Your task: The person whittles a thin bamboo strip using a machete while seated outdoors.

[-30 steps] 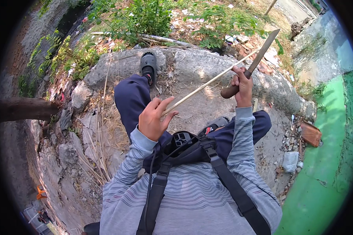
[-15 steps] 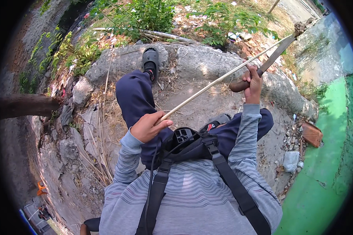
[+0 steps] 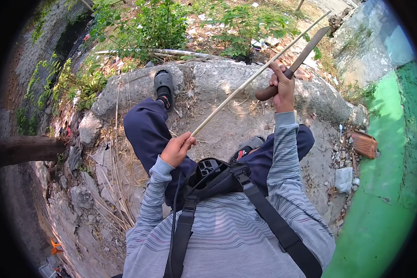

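We are holding a long pale stick point(image 3: 245, 86) whose near end is disappearing inside our left hand point(image 3: 176, 150), so we are not seeing where it finishes. The fingers there are wrapping narrowly around it, and the shaft is slanting up and away to the right, its far end running free past the stone edging point(image 3: 213, 76). Our right hand point(image 3: 283, 88) is gripping a knife point(image 3: 309, 52), its fingers covering the middle of the brown handle; the blade is pointing up and right, apart from the stick near the tip. The stick is passing just beside the right hand's index finger, and we cannot tell whether the two are touching. Below the stick, a black pouch point(image 3: 208, 170) is partly hiding the right sandal point(image 3: 251, 147), while the left sandal point(image 3: 163, 86) is resting near the edging. Farther out, dry stalks point(image 3: 114, 173) are lying to the left, a reddish-brown tray point(image 3: 364, 144) is sitting to the right, and an orange object point(image 3: 56, 246) is blurring at the dark rim, too small for us to make out.
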`<state>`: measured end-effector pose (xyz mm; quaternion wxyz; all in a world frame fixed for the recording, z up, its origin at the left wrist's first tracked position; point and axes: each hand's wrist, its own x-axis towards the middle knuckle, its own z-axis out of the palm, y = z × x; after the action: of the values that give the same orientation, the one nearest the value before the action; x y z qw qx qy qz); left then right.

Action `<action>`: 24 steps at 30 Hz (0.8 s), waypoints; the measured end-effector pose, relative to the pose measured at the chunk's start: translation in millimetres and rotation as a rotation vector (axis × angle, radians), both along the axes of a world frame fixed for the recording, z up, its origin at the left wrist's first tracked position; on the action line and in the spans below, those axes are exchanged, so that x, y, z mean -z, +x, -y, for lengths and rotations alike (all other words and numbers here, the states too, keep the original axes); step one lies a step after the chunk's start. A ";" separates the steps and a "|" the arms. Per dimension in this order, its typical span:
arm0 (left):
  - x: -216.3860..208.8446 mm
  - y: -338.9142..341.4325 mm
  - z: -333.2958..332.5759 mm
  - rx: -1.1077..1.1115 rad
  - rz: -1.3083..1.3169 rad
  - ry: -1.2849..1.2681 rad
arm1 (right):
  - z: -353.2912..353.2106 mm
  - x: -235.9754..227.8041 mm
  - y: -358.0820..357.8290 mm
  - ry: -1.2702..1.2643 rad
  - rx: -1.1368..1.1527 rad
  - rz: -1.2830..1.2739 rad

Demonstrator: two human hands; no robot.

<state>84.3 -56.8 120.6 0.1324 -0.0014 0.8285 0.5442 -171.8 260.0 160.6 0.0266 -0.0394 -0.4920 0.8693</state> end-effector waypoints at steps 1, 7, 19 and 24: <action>5.8 -6.8 -6.3 -0.018 -0.104 -0.012 | 0.6 -8.1 -4.6 -0.025 -0.008 -0.033; 18.6 -44.5 -17.8 0.067 -0.109 -0.193 | 15.8 -52.8 -7.0 -0.025 -0.030 -0.173; -77.3 -100.7 -83.5 -0.132 -0.342 0.027 | 80.6 -61.5 40.5 -0.184 -0.012 -0.138; -68.4 -95.7 -68.7 -0.117 -0.204 0.032 | 52.8 -41.0 45.5 0.146 -0.132 -0.064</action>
<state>-11.3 11.9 189.0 0.0153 0.0081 0.8273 0.5615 -126.3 207.2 201.5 -0.0125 0.0228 -0.5543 0.8319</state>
